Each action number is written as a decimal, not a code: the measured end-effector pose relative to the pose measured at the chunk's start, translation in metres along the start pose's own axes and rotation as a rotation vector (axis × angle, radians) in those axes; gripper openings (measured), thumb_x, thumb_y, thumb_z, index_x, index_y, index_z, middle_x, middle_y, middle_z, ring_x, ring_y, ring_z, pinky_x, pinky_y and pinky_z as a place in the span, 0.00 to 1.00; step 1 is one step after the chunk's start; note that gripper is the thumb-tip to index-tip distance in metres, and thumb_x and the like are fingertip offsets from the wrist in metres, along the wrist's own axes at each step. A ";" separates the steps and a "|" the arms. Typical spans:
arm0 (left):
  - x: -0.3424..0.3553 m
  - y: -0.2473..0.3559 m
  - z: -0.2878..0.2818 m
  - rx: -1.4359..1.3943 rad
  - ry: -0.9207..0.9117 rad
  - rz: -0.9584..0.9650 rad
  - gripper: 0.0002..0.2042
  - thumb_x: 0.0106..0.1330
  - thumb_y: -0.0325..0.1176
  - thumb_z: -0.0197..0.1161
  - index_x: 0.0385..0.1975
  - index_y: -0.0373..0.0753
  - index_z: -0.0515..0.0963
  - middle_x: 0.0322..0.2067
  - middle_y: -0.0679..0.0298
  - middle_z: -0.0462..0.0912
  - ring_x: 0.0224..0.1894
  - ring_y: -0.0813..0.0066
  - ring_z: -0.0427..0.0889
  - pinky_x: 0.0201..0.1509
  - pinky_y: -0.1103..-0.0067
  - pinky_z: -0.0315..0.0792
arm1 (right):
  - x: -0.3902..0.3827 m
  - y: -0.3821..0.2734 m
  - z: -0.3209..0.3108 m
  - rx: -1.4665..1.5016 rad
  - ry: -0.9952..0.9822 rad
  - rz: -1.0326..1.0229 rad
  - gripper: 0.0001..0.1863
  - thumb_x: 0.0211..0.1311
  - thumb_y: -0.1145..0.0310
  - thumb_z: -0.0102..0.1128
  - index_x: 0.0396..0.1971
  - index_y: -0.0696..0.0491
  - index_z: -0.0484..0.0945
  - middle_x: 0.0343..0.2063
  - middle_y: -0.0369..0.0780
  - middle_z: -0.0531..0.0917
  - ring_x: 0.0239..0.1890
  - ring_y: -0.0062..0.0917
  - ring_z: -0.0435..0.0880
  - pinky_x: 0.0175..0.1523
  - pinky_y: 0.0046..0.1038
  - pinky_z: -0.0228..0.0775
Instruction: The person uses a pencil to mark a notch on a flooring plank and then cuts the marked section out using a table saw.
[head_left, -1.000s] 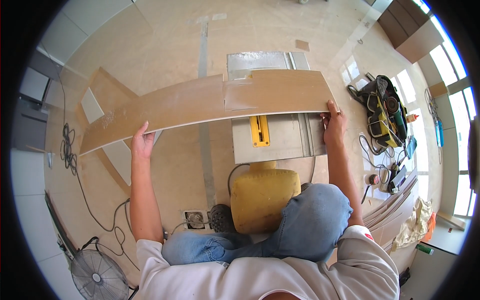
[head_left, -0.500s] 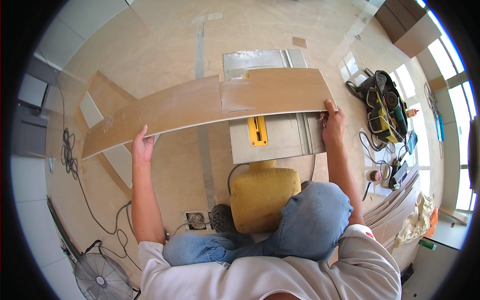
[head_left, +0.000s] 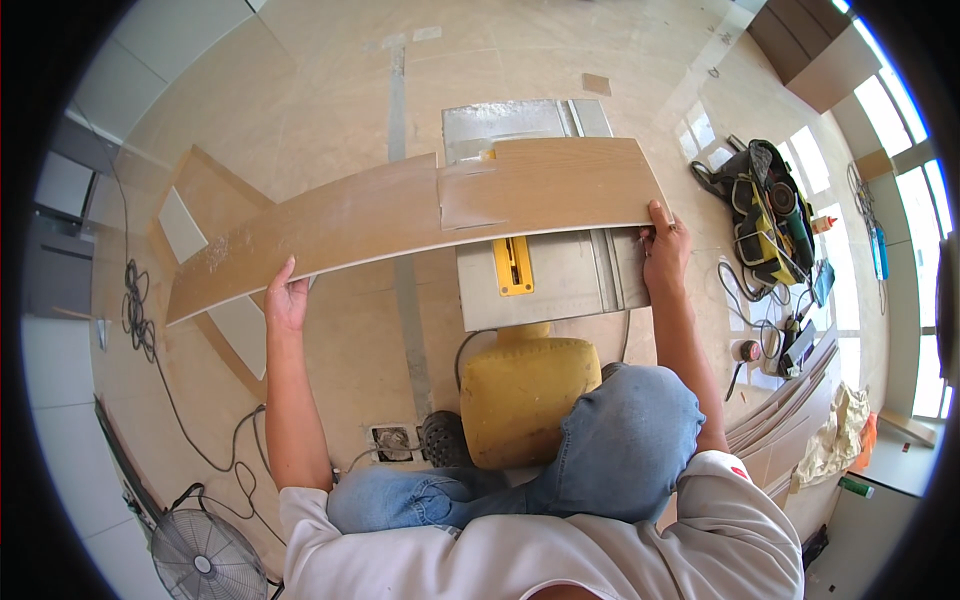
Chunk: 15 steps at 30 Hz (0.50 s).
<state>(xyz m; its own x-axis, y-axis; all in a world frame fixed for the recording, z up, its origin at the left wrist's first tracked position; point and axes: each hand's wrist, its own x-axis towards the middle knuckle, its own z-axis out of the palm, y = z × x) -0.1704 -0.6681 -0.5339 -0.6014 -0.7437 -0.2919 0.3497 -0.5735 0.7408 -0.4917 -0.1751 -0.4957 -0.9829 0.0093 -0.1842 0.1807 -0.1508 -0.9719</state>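
Observation:
A long wood-grain plank (head_left: 350, 215) with a pale edge lies across a metal table saw (head_left: 560, 275), its left part reaching out past the saw over the floor. Cut lines run into its far side near the middle, and a short slot of the yellow saw insert (head_left: 516, 268) shows below its near edge. My left hand (head_left: 288, 298) grips the near edge left of the saw, thumb on top and the other fingers hidden underneath. My right hand (head_left: 667, 248) holds the plank's right end at the near corner, beside the saw's right edge.
In front of my knees stands the saw's yellow body (head_left: 530, 400). A tool bag (head_left: 770, 215) and stacked thin strips (head_left: 795, 400) lie to the right. Board pieces (head_left: 238, 325) rest on the floor at left, near a tangled black cable (head_left: 137, 310) and a fan (head_left: 203, 562).
Little differs. The plank's left end has dropped slightly toward me with my left hand, and the view has shifted a touch. Both hands keep their hold.

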 end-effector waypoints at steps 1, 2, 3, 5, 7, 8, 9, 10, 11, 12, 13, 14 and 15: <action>-0.001 0.000 0.001 0.004 0.005 0.000 0.19 0.65 0.20 0.59 0.56 0.33 0.70 0.55 0.55 0.76 0.57 0.60 0.75 0.63 0.66 0.74 | 0.000 0.000 0.000 -0.004 0.000 -0.004 0.12 0.63 0.62 0.64 0.34 0.56 0.77 0.20 0.31 0.76 0.19 0.12 0.69 0.21 0.16 0.54; -0.002 0.000 0.002 0.008 0.009 0.000 0.18 0.65 0.20 0.59 0.56 0.33 0.70 0.54 0.55 0.76 0.57 0.61 0.76 0.63 0.66 0.74 | 0.000 0.000 0.000 -0.008 0.001 -0.009 0.12 0.63 0.62 0.64 0.34 0.56 0.77 0.20 0.31 0.76 0.19 0.12 0.69 0.22 0.16 0.54; -0.002 0.000 0.002 0.007 0.010 0.000 0.18 0.65 0.20 0.59 0.56 0.33 0.70 0.54 0.55 0.76 0.57 0.61 0.76 0.63 0.66 0.74 | 0.000 0.000 0.000 -0.009 0.000 -0.009 0.12 0.63 0.62 0.64 0.34 0.56 0.77 0.20 0.31 0.76 0.19 0.12 0.69 0.22 0.16 0.54; -0.001 0.000 0.002 -0.001 0.028 0.000 0.19 0.64 0.20 0.60 0.56 0.33 0.70 0.54 0.56 0.76 0.56 0.61 0.76 0.62 0.67 0.75 | 0.000 0.000 0.000 0.008 -0.004 -0.008 0.12 0.63 0.62 0.64 0.34 0.56 0.77 0.20 0.31 0.76 0.18 0.12 0.69 0.22 0.16 0.55; -0.003 0.000 0.003 0.008 0.026 0.006 0.19 0.64 0.20 0.60 0.56 0.34 0.70 0.53 0.56 0.76 0.56 0.62 0.76 0.62 0.67 0.75 | -0.001 0.000 0.000 0.011 -0.001 -0.006 0.12 0.63 0.62 0.64 0.35 0.56 0.77 0.21 0.31 0.76 0.19 0.12 0.69 0.22 0.15 0.55; -0.003 0.000 0.004 0.018 0.024 0.013 0.19 0.64 0.20 0.61 0.56 0.34 0.71 0.53 0.56 0.76 0.55 0.62 0.76 0.61 0.68 0.75 | -0.001 0.000 0.000 0.014 0.001 -0.004 0.12 0.63 0.61 0.64 0.35 0.55 0.77 0.21 0.30 0.76 0.19 0.12 0.69 0.22 0.15 0.55; -0.003 0.000 0.004 0.018 0.023 0.013 0.19 0.64 0.20 0.61 0.56 0.34 0.71 0.53 0.56 0.76 0.55 0.62 0.76 0.61 0.68 0.75 | -0.001 0.001 -0.001 0.014 0.002 -0.004 0.12 0.63 0.61 0.64 0.35 0.55 0.77 0.21 0.30 0.76 0.19 0.12 0.69 0.22 0.15 0.55; -0.002 0.000 0.004 0.016 0.028 0.014 0.19 0.64 0.20 0.61 0.56 0.34 0.71 0.53 0.57 0.76 0.55 0.62 0.76 0.61 0.68 0.75 | 0.000 0.002 -0.001 0.020 -0.012 -0.006 0.12 0.63 0.61 0.64 0.35 0.55 0.77 0.21 0.30 0.76 0.19 0.12 0.69 0.23 0.15 0.55; -0.002 0.000 0.004 0.014 0.033 0.016 0.19 0.64 0.20 0.61 0.56 0.34 0.71 0.53 0.57 0.76 0.55 0.62 0.76 0.61 0.68 0.75 | 0.000 0.002 -0.002 0.026 -0.025 -0.009 0.12 0.63 0.61 0.64 0.35 0.55 0.77 0.22 0.30 0.76 0.20 0.12 0.69 0.23 0.15 0.55; -0.002 0.000 0.003 0.014 0.033 0.015 0.19 0.64 0.20 0.61 0.56 0.34 0.71 0.53 0.57 0.76 0.55 0.62 0.76 0.61 0.68 0.75 | 0.000 0.002 -0.002 0.026 -0.024 -0.008 0.12 0.63 0.61 0.64 0.35 0.55 0.77 0.22 0.30 0.76 0.20 0.12 0.69 0.23 0.15 0.55; -0.003 0.000 0.003 0.020 0.028 0.015 0.19 0.64 0.20 0.61 0.56 0.34 0.71 0.53 0.57 0.76 0.55 0.62 0.76 0.61 0.68 0.75 | -0.001 0.002 -0.002 0.024 -0.020 -0.007 0.12 0.63 0.61 0.64 0.35 0.55 0.77 0.22 0.30 0.76 0.20 0.11 0.69 0.23 0.15 0.56; -0.003 0.000 0.003 0.026 0.023 0.016 0.19 0.64 0.20 0.61 0.56 0.34 0.71 0.53 0.57 0.76 0.55 0.62 0.76 0.61 0.68 0.75 | -0.001 0.002 -0.001 0.022 -0.016 -0.007 0.11 0.63 0.61 0.64 0.35 0.54 0.78 0.22 0.30 0.76 0.20 0.11 0.69 0.23 0.15 0.56; -0.002 0.000 0.001 0.026 0.023 0.016 0.19 0.64 0.20 0.61 0.56 0.34 0.71 0.53 0.57 0.76 0.55 0.62 0.76 0.61 0.68 0.75 | -0.001 0.002 -0.001 0.023 -0.016 -0.006 0.11 0.63 0.61 0.64 0.35 0.54 0.78 0.22 0.30 0.76 0.20 0.11 0.69 0.23 0.15 0.56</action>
<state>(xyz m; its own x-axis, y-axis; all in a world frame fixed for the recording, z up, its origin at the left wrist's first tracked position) -0.1699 -0.6661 -0.5327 -0.5790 -0.7606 -0.2937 0.3399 -0.5526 0.7610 -0.4903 -0.1744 -0.4975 -0.9844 -0.0058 -0.1756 0.1740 -0.1731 -0.9694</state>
